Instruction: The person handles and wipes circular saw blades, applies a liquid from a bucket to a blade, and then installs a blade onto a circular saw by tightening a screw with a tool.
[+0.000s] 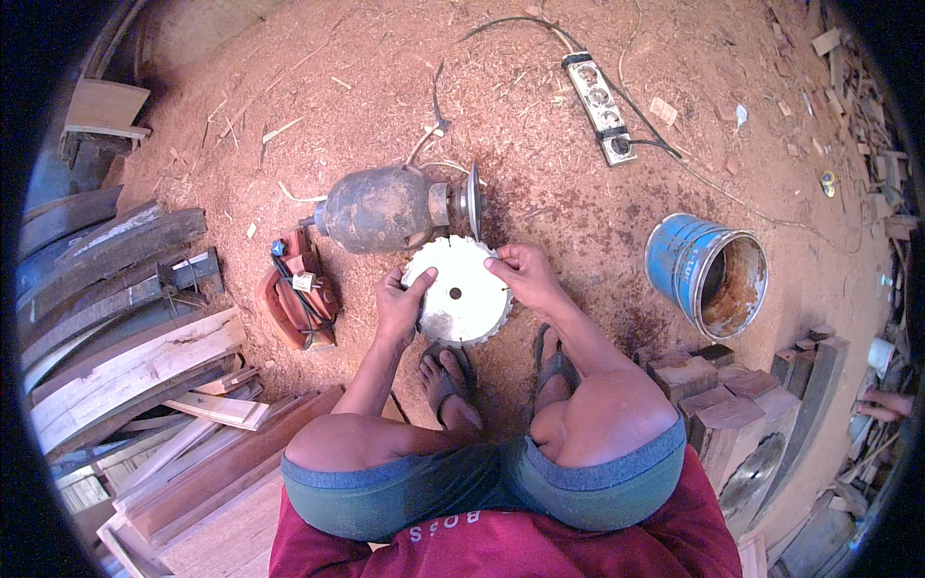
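Nearest: bare knees, green shorts with a blue-grey hem, soft cloth. Feet in dark sandals (448,385), toes uncovered, under the near side of the saw blade (472,313). Blade is in front of the shins, held in both hands. Left grip (397,306) pinches its left edge, thumb on the face; right grip (530,279) pinches the upper right edge, thumb and fingers closed on it.

Risks, as judged: bare fingers on a toothed edge, so a slip or twist could cut skin; a drop could land teeth on the toes. Right grip is just beside the motor's disc (473,202); if that spins, it could catch fingers or kick the blade. Spinning or not, can't tell; blade-disc contact also unclear.

Blade: flat, round, pale metal, dull smudges, round center hole, slots in the rim. Motor (376,207): barrel-shaped, grimy, rust-brown metal; disc thin, edge-on. Left of the blade, a power tool (277,306), orange-red casing, dark cord bundled on it. Right, a round blue bucket (674,260), tilted, rusty inside. Wood blocks (727,405) lower right, square-cut; curved planks (116,250) left, rough. Farther: pale oblong power strip (597,106) on the sawdust-covered floor (540,116); loose cords could snag a foot.
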